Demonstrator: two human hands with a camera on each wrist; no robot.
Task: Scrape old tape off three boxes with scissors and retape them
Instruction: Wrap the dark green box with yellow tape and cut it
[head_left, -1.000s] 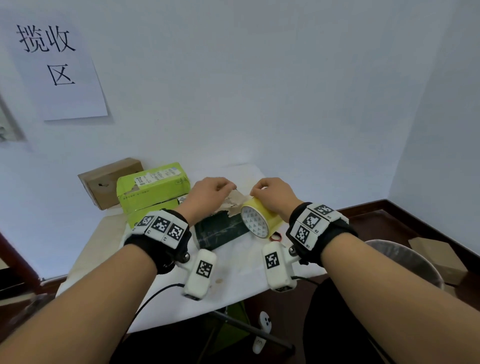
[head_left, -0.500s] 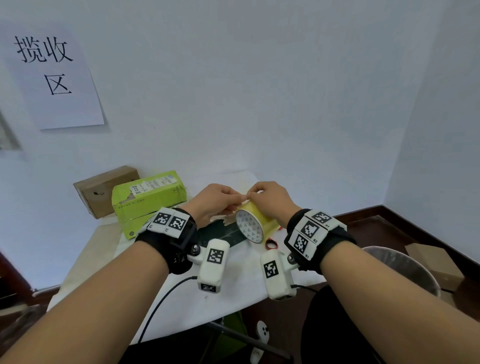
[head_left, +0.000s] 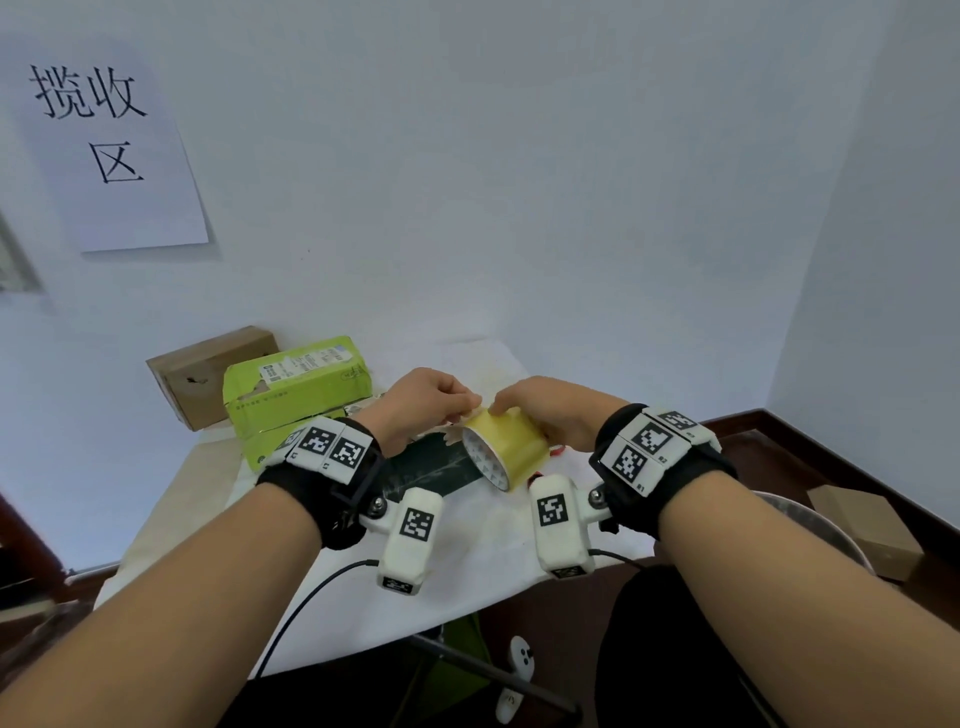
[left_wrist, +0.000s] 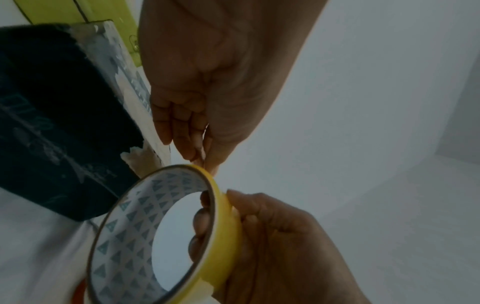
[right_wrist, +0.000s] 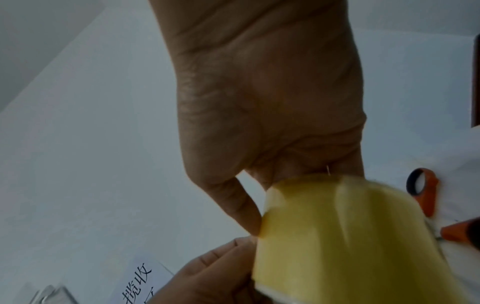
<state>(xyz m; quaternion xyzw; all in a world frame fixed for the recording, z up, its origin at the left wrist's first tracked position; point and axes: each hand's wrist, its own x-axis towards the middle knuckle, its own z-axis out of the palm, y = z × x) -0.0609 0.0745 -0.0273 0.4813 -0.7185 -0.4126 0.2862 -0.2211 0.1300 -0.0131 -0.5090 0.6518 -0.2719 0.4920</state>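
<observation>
- Right hand (head_left: 550, 415) grips a yellow tape roll (head_left: 506, 449), held above the table (head_left: 291, 587).
- Left hand (head_left: 421, 405) pinches at the roll's top edge, fingertips meeting those of the right.
- Dark box (head_left: 431, 467) lies on the table beneath both hands.
- Green box (head_left: 296, 384) stands behind the left wrist; brown box (head_left: 208, 374) just beside it, against the wall.
- Paper sign (head_left: 109, 140) hangs upper left.

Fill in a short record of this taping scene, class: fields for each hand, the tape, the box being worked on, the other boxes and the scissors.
Left hand: pinches at the roll's rim
Right hand: grips the tape roll
Tape roll: yellow, held above the dark box
Dark box: lies on the white table
Other boxes: green box, brown box, far left
Scissors: orange handles, on the table
</observation>
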